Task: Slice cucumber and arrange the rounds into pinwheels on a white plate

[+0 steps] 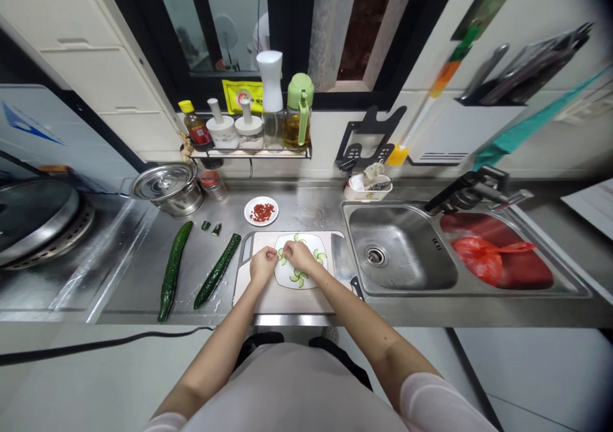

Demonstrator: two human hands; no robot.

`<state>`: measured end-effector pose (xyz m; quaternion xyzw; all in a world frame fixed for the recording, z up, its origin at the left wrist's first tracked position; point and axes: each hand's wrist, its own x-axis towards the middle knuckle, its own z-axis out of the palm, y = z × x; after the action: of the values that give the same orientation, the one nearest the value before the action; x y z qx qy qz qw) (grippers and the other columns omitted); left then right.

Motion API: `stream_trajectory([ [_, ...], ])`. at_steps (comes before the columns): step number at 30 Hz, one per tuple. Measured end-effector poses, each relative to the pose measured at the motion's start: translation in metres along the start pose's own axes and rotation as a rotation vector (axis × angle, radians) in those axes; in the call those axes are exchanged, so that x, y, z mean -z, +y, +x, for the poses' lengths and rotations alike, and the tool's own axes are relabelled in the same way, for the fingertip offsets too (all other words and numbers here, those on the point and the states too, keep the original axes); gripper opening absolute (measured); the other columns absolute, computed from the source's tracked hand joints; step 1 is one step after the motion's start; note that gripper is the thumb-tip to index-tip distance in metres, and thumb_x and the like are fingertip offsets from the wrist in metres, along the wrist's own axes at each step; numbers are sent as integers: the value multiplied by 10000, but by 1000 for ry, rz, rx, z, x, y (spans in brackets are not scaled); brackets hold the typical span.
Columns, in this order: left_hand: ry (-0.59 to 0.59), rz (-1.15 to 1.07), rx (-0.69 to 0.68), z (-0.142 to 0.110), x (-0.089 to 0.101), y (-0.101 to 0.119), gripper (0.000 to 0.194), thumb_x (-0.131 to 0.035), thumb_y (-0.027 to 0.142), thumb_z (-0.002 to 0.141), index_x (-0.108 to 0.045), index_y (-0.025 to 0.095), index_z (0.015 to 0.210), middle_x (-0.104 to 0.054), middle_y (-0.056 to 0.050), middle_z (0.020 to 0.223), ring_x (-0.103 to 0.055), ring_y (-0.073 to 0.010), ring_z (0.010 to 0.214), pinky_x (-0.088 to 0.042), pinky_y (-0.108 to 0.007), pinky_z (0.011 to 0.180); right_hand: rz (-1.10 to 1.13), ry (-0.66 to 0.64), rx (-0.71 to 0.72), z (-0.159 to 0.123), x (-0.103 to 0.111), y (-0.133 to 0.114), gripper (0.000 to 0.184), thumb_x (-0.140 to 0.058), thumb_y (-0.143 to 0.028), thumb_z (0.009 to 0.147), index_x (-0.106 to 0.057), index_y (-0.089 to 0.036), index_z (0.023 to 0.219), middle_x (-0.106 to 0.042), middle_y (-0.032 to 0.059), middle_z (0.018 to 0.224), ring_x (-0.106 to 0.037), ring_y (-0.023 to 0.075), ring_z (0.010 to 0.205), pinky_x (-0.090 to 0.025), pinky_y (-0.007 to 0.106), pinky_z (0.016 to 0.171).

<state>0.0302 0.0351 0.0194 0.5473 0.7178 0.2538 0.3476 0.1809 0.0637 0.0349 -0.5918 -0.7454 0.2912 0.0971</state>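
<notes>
A white square plate sits on the cutting board, with thin cucumber slices laid in small curved fans on it. Over the plate's left edge is my left hand, thumb and fingers pinched together. My right hand hovers just beside it above the plate, also closed in a pinch. Anything between either hand's fingertips is too small to make out. Green slices lie just by the fingertips. A kitchen knife rests along the board's right side, its black handle toward the sink.
Two cucumbers and cut ends lie left of the board. Behind it stands a small plate of chopped red pieces. A steel pot is at the back left; the sink is right. A seasoning shelf hangs above.
</notes>
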Motion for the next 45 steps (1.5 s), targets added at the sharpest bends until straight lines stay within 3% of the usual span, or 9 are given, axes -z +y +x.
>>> stream_trajectory([
  [23,-10,191,-79,5,-7,2,126,-576,176,774,-676,204,845,-685,-18,790,-608,-157,775,-400,-239,699,-118,-49,12,7,-12,6,160,-492,-188,933,-649,-156,936,-676,75,954,-595,145,883,-339,220,722],
  [45,30,272,-171,3,-4,-2,160,-566,252,841,-692,244,938,-643,-42,945,-573,-198,920,-407,-282,790,-211,-47,-90,-1,1,-3,167,-490,-260,955,-620,-184,1029,-655,104,1086,-577,190,1003,-363,247,730],
])
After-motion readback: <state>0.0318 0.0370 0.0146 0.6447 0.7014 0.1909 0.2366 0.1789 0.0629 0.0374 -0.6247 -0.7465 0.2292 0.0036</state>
